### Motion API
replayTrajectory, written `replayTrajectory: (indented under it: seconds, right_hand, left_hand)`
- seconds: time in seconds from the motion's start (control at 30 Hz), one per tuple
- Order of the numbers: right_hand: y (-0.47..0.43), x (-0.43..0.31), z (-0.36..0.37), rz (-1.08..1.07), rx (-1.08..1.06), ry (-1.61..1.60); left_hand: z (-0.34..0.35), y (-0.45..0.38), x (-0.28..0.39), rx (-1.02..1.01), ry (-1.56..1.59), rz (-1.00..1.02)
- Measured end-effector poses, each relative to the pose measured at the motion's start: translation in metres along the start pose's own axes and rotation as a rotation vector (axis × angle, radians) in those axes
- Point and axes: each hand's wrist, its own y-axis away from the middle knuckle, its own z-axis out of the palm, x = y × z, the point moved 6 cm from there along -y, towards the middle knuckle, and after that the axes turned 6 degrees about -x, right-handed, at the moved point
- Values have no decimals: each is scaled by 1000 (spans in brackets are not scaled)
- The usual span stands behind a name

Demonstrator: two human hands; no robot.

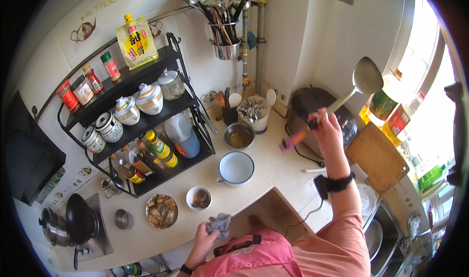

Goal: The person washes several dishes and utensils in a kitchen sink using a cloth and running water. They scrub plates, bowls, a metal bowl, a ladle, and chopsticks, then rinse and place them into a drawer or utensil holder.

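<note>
My right hand [327, 132] is raised over the counter corner and grips the shaft of a long metal wok turner [368, 75]. Its broad head points up to the right; its purple and orange handle end slants down to the left. In my left hand [203, 239] is a crumpled grey cloth [219, 226], held low at the counter's front edge. Ahead of that hand stand a small white bowl [199, 199] with dark pieces of food and a dish of cooked food [162, 211]. A white enamel mug [236, 168] sits farther back, next to a steel bowl [239, 136] of yellowish liquid.
A black rack [137, 156] with jars and bottles stands against the tiled wall. A utensil basket [226, 51] hangs above. At right are a rice cooker [311, 108], a wooden cutting board [377, 157] and a sink [384, 240]. A black wok [80, 218] is at far left.
</note>
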Motion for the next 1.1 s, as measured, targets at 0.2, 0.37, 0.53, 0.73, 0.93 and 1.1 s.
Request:
replayTrajectory:
  seconds: [0.2, 0.37, 0.53, 0.73, 0.93, 1.1]
  right_hand:
    - [-167, -24, 80, -293, -87, 46]
    - [-279, -34, 146, -591, -65, 137]
    - [-343, -13, 188, -662, 90, 537]
    - [-389, 20, 219, -619, -84, 1138]
    - [-410, 33, 229, -433, -365, 1336]
    - [-406, 39, 232, -397, -515, 1374]
  left_hand:
    - [-42, 17, -2, 244, 425, 16]
    - [-64, 22, -21, 506, 252, 17]
    - [-55, 27, -32, 609, 141, -103]
    - [-51, 10, -64, 522, 299, -47]
    - [-44, 10, -51, 648, 293, -59]
    - [-35, -5, -23, 552, 337, -39]
